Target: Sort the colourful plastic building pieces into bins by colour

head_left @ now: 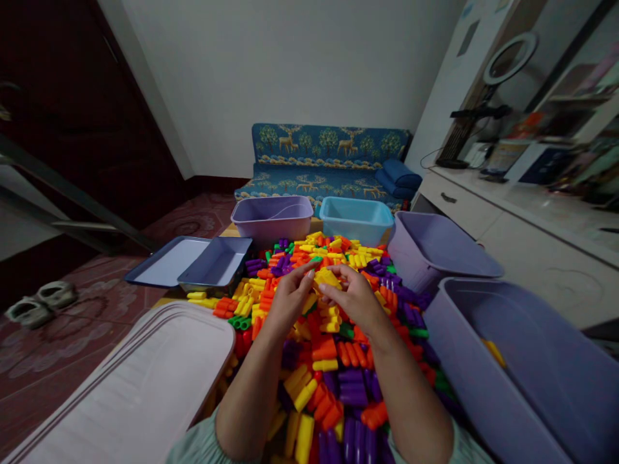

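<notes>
Both my hands meet over a large heap of coloured plastic tube pieces [338, 374], yellow, orange, purple, red and green. My left hand [289, 298] and my right hand [355, 298] pinch a yellow piece [327, 278] between their fingertips, a little above the heap. The fingers of both hands are curled around it. My forearms reach in from the bottom of the view.
A large purple bin [522, 380] with a yellow piece inside stands at my right. More bins ring the heap: purple [438, 248], light blue [356, 222], purple [271, 218], a grey-blue tray [213, 264]. A pale lid [140, 386] lies left. Behind are a sofa [329, 158] and a cabinet [512, 219].
</notes>
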Motion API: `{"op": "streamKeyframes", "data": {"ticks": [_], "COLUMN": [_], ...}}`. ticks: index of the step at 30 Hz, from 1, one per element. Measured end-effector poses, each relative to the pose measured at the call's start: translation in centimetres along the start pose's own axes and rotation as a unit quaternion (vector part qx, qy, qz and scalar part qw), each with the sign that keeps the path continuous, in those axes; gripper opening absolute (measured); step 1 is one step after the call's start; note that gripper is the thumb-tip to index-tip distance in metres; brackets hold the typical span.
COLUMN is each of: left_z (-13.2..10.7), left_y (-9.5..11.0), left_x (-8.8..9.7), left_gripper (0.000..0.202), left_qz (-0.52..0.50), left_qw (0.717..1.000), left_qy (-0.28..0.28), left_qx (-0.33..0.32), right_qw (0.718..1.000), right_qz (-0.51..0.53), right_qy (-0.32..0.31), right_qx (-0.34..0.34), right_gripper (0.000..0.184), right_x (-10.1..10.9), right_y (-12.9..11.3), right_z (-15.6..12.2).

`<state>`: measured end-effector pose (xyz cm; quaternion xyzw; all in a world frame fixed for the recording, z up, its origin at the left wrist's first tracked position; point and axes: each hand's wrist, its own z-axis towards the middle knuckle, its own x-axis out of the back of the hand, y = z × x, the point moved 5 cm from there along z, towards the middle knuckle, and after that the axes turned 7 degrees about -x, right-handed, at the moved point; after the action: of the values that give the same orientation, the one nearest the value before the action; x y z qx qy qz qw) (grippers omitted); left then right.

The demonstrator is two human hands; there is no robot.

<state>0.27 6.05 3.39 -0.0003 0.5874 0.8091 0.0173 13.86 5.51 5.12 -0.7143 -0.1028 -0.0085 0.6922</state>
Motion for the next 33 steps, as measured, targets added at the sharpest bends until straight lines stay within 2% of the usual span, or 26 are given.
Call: {"op": "streamKeyframes", "data": {"ticks": [5,11,18,23,30,33], "left_z": [0.0,0.0,0.1,0.2,0.0,0.2], "left_y": [-0.3,-0.4,-0.4,0.5,0.7,0.5], "left_x": [0.1,0.3,0.4,0.0,0.1,0.1], "left_gripper": [0.048,0.047,0.043,0.041,0.036,0.035], "left_qz": [0.002,0.011,0.018,-0.010,0.007,0.000], "left_qw": [1.000,1.000,1.000,0.999,0.998,0.998], "left_qy": [0.001,0.008,0.015,0.029,0.054,0.057], "left_qx": [0.011,0.012,0.011,-0.016,-0.026,-0.023], "right_qw": [1.000,1.000,1.000,0.999,0.998,0.996], "right_qz": [-0.001,-0.009,-0.006,-0.011,-0.054,-0.062], "right_qy": [-0.002,-0.018,-0.026,-0.022,-0.002,0.016], "right_qx": [-0.001,0.003,0.007,0.036,0.045,0.064], "right_gripper": [0.038,0.026,0.023,0.030,0.040,0.035], "right_x": [0.0,-0.2,-0.1,-0.1,-0.2,0.0], "right_y": [-0.1,-0.5,-0.5,-1.0,-1.0,-1.1], "right_z": [-0.1,-0.3,-0.3,-0.5,-0.8,-0.7]}}
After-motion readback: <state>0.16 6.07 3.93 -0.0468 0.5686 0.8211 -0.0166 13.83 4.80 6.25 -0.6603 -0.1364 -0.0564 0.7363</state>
